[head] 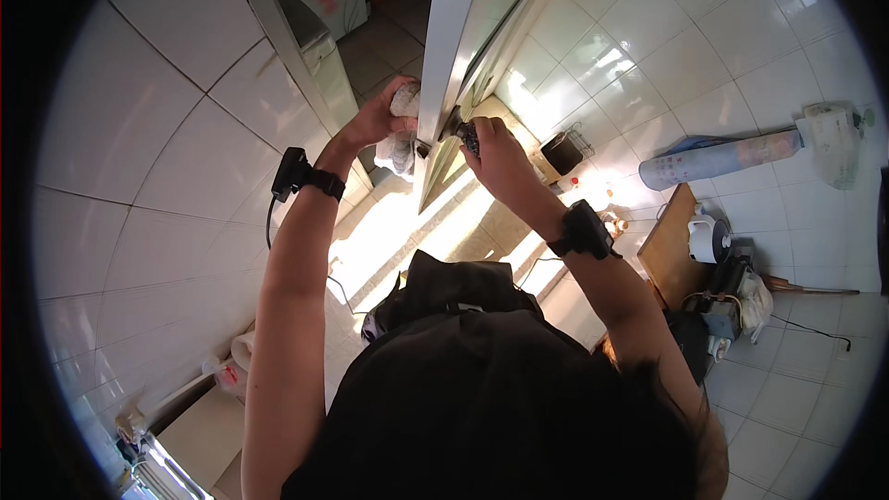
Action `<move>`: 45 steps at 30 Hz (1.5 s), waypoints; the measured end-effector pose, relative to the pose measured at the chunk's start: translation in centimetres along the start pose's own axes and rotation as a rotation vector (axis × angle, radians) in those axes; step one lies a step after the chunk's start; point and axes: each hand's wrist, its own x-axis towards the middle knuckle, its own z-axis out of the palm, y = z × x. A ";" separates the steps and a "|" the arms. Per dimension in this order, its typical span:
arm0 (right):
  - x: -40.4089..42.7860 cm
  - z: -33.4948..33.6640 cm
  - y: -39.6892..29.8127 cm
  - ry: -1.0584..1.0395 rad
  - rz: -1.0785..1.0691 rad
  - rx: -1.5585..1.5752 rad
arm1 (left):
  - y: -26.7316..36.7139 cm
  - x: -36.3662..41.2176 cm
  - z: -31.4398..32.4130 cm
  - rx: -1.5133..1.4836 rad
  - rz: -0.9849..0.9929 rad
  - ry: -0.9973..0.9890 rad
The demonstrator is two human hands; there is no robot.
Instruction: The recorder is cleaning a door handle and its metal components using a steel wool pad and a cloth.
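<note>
In front of me a white-framed door (pixel 444 35) stands edge-on, with a glass panel on its right side. My left hand (pixel 375 117) is at the door's left face, its fingers curled around a whitish, textured fabric bundle (pixel 405 100). Pale, crumpled material (pixel 396 153) hangs below that bundle. On the right face, a metal door-handle base (pixel 451 125) meets a dark, speckled grip (pixel 470 140), which my right hand (pixel 500 153) grasps. Whether the fabric covers a second door handle is hidden by my fingers. A small dark latch part (pixel 422 148) shows on the door edge.
White tiled walls (pixel 173 153) rise on both sides. To the right are a wooden board (pixel 670 243), a white kettle-like appliance (pixel 708 239), a rolled blue sheet (pixel 722 158) and several bottles (pixel 615 225). A dark container in a wire rack (pixel 564 153) sits beyond my right hand.
</note>
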 end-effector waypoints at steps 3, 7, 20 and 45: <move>-0.3 0.8 -0.4 0.082 -0.149 -0.221 | -0.3 0.2 -0.1 0.012 0.039 -0.003; 2.3 -0.9 1.1 -0.210 0.117 0.261 | -0.3 0.6 -0.3 -0.038 0.027 -0.028; 4.0 2.0 7.5 -0.614 0.890 1.519 | 0.0 0.8 0.1 -0.026 0.083 -0.013; 6.8 -0.6 6.3 -1.075 0.638 1.297 | -1.3 0.9 0.0 -0.114 0.122 -0.063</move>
